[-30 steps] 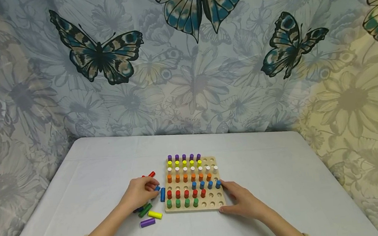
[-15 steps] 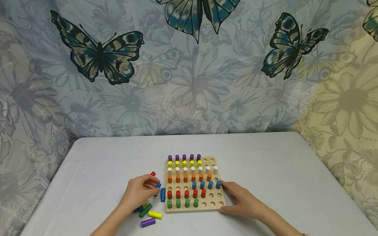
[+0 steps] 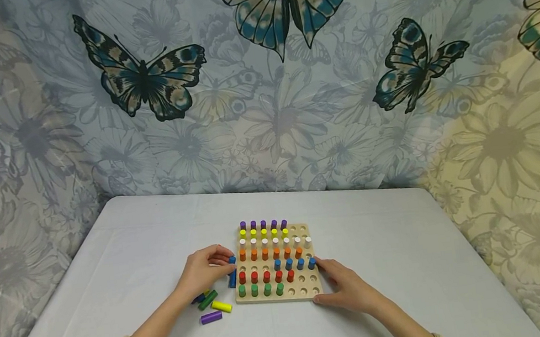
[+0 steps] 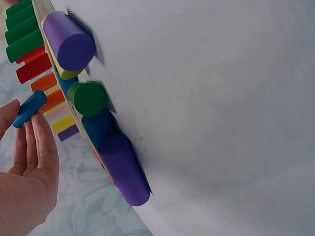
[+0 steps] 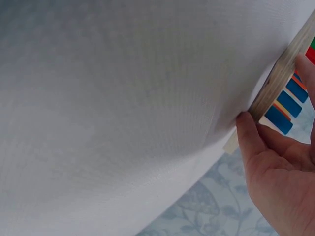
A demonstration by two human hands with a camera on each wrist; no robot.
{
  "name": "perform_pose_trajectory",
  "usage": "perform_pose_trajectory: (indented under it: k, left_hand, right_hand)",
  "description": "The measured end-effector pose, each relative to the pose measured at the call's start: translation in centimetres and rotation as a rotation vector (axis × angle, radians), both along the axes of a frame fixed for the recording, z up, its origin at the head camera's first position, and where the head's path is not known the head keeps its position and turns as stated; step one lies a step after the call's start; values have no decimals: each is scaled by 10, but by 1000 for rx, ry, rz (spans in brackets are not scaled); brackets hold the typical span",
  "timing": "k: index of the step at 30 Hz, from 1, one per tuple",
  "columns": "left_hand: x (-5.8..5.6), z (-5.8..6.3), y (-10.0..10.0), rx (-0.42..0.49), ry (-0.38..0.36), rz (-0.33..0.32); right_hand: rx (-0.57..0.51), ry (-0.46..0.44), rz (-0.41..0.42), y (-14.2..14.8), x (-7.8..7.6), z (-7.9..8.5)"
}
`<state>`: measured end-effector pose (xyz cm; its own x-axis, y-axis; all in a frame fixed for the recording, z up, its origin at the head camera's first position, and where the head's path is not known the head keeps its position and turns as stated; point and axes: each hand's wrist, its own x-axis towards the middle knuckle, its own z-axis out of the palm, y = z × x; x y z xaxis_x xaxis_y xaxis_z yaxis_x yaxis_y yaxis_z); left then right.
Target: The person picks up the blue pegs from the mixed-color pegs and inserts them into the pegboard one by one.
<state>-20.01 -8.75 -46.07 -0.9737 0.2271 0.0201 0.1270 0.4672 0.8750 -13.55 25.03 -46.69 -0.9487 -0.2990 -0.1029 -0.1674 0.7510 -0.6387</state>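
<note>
My left hand (image 3: 201, 269) pinches a blue peg (image 4: 30, 109) between thumb and fingertips, tilted, close to the left edge of a wooden pegboard (image 3: 297, 286). Upright pegs stand in the board in colour rows: purple, yellow, white, orange, blue, red and green. In the blue row, pegs fill the right side, and bare holes lie at its left end. Another blue peg (image 3: 232, 280) lies on the table against the board's left edge, partly behind my left hand. My right hand (image 3: 345, 286) rests at the board's right edge, thumb at the near corner and fingers spread along the side.
Loose pegs lie left of the board: a purple peg (image 3: 211, 318), a yellow peg (image 3: 222, 306), a green peg (image 3: 208, 300) and more half hidden by the left hand. A white cloth covers the table (image 3: 382, 233). Behind it hangs a butterfly-patterned backdrop (image 3: 275, 129).
My left hand has moved right with the blue peg, from over the loose pegs to the board's left edge. My right hand and the board have stayed in place.
</note>
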Motion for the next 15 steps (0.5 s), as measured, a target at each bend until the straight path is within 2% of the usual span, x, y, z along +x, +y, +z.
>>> perform_pose_trajectory:
  k: [8,15]
  left_hand:
    - [-3,0,9,93,-5,-5]
    - [-6,1,18,150,-16,-51]
  right_hand:
    - [-3,-12,-7,0,0,0]
    - [-5,-10,-4,0,0,0]
